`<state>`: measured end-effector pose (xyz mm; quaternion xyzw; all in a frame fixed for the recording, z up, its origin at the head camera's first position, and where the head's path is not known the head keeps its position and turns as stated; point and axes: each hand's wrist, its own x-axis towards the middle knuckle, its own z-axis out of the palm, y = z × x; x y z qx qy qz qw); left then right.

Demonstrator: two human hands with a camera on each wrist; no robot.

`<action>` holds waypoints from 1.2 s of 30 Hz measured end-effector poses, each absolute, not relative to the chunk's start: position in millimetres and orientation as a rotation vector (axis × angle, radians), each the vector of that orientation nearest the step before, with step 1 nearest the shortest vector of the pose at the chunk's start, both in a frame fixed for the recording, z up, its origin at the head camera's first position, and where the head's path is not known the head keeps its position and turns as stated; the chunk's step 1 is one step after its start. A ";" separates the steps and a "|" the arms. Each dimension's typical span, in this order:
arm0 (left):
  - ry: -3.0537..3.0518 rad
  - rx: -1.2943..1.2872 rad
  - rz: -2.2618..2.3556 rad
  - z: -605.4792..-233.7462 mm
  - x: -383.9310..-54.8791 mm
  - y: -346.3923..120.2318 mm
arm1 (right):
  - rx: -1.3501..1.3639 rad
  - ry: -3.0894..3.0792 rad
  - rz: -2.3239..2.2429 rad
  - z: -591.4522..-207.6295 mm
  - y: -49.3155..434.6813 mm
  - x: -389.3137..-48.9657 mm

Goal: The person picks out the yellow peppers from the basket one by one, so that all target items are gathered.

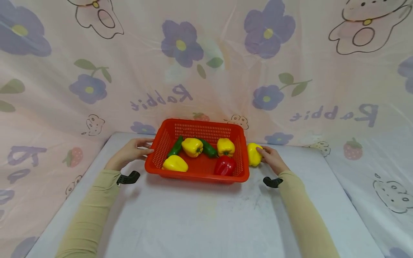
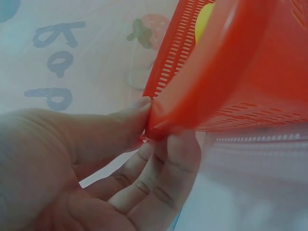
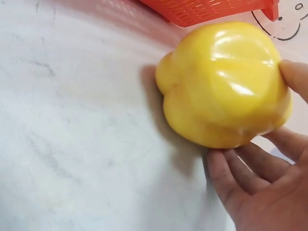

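A red plastic basket [image 1: 196, 176] with perforated walls holds several vegetables. My left hand [image 1: 129, 154] pinches its left rim, thumb on one side and fingers beneath, as the left wrist view shows. Outside the basket's right wall, my right hand [image 1: 273, 159] holds a yellow bell pepper [image 3: 226, 86] between thumb and fingers, close above the table or on it. Inside the basket lie yellow bell peppers [image 1: 192, 147], a red bell pepper [image 1: 225, 165] at the front right, and dark green elongated vegetables [image 1: 175, 146] towards the back.
The white-covered table [image 1: 200, 218] extends in front of the basket. Behind it hangs a pale curtain [image 1: 222, 86] printed with purple flowers and rabbits. A black curved wrist attachment [image 1: 129, 178] juts out at the left sleeve, another [image 1: 272, 182] at the right.
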<state>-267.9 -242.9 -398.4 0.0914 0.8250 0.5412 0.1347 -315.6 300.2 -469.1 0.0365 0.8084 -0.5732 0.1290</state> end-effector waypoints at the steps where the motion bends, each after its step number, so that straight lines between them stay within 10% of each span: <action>1: 2.388 0.270 1.569 -398.2 -267.5 -243.1 | 0.112 2.356 -1.669 -469.4 299.8 -316.3; 36: 2.414 0.229 1.542 -401.1 -268.8 -243.7 | 0.006 2.479 -2.069 -411.2 304.3 -314.4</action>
